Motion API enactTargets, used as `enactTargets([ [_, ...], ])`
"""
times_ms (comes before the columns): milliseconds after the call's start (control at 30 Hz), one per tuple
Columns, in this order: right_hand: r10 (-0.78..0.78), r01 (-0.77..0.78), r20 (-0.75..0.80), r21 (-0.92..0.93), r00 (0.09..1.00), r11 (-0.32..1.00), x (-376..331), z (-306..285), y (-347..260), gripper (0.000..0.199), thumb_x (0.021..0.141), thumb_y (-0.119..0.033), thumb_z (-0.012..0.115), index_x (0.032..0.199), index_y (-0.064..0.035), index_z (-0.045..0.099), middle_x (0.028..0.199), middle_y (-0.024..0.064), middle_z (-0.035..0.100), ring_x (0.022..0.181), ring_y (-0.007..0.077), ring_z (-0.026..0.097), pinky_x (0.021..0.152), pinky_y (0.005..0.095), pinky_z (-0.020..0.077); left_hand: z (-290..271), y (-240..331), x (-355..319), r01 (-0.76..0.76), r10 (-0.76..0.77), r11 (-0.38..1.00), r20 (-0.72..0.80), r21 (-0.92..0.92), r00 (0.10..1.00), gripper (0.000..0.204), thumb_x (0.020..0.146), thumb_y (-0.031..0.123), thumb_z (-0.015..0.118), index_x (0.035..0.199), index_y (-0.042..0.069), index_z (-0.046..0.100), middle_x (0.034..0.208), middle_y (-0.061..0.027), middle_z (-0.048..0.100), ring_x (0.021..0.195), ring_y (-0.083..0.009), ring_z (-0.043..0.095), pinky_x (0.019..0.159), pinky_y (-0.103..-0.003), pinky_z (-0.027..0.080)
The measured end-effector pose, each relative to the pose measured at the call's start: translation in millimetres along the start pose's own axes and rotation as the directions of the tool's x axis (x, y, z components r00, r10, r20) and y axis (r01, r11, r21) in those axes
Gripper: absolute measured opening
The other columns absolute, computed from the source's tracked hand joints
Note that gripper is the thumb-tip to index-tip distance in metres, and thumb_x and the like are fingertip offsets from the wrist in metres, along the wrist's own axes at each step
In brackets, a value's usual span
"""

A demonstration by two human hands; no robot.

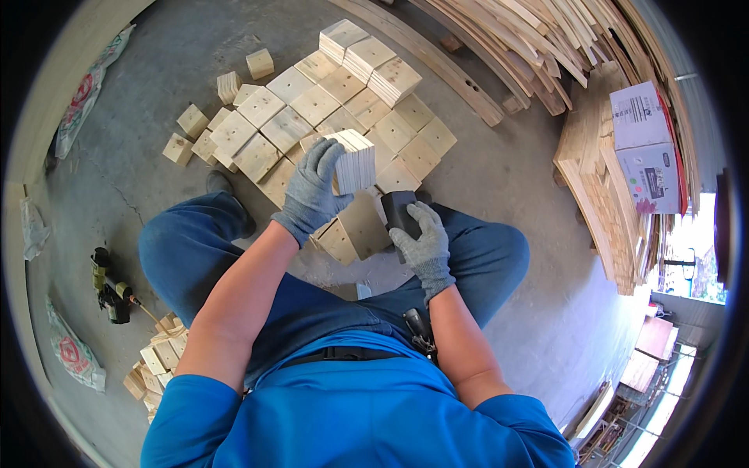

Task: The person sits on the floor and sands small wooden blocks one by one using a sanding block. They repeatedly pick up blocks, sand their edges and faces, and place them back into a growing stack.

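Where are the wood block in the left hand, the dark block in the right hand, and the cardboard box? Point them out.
wood block (pixel 356 162), head view, its lined side face.
dark block (pixel 399 209), head view, its upper face.
cardboard box (pixel 646 148), head view, its top.

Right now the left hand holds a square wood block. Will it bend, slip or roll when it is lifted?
The wood block is thick sawn timber, so it probably stays stiff. Its flat faces and square corners suggest it will not roll. The left hand wears a knit glove and the wood looks rough, so the grip likely will not slip.
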State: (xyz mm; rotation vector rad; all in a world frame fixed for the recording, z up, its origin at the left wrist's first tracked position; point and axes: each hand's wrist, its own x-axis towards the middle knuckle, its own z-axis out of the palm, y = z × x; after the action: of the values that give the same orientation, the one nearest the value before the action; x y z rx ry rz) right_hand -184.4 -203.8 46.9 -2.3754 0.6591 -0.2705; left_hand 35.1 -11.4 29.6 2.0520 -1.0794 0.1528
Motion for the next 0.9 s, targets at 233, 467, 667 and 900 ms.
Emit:
enactTargets([
  [233,0.010,-0.010,-0.018,0.011,1.000,1.000,5,0,-1,0.064,0.078,-0.020,0.094,0.134,0.0000,0.070,0.144,0.0205,0.064,0.133,0.0341,0.063,0.115,0.0405,0.0502,-6,20,-20,-0.105,0.097,0.993,0.132,0.055,0.986,0.085,0.066,0.029,0.097,0.138,0.008,0.059,0.144,-0.0174,0.058,0.140,-0.0422,0.051,0.117,-0.053,0.044],
  [467,0.016,-0.017,-0.014,-0.019,1.000,1.000,7,4,-1,0.064,0.078,-0.020,0.094,0.134,0.0001,0.070,0.145,0.0205,0.064,0.135,0.0340,0.062,0.116,0.0406,0.0496,-14,21,-23,0.013,0.000,0.996,0.153,-0.083,0.988,0.105,0.065,0.025,0.097,0.155,0.009,0.046,0.153,-0.0198,0.049,0.143,-0.0427,0.049,0.122,-0.049,0.042],
  [667,-0.007,0.007,-0.048,0.007,0.999,1.000,6,5,3,0.062,0.078,-0.025,0.093,0.131,-0.0011,0.071,0.142,0.0226,0.065,0.130,0.0385,0.064,0.112,0.0447,0.0518,-16,-12,-13,0.330,-0.293,0.942,0.324,-0.064,0.900,0.129,0.064,0.035,0.098,0.167,0.004,0.026,0.162,-0.0251,0.041,0.151,-0.0416,0.044,0.125,-0.042,0.040],
  [900,0.001,0.001,-0.058,0.033,0.998,0.999,6,3,1,0.062,0.078,-0.024,0.093,0.131,-0.0001,0.071,0.140,0.0230,0.066,0.130,0.0385,0.064,0.112,0.0441,0.0517,-6,-24,-13,0.512,-0.371,0.830,0.468,-0.220,0.802,0.127,0.063,0.036,0.097,0.167,0.009,0.030,0.159,-0.0225,0.048,0.147,-0.0389,0.051,0.122,-0.042,0.045],
])
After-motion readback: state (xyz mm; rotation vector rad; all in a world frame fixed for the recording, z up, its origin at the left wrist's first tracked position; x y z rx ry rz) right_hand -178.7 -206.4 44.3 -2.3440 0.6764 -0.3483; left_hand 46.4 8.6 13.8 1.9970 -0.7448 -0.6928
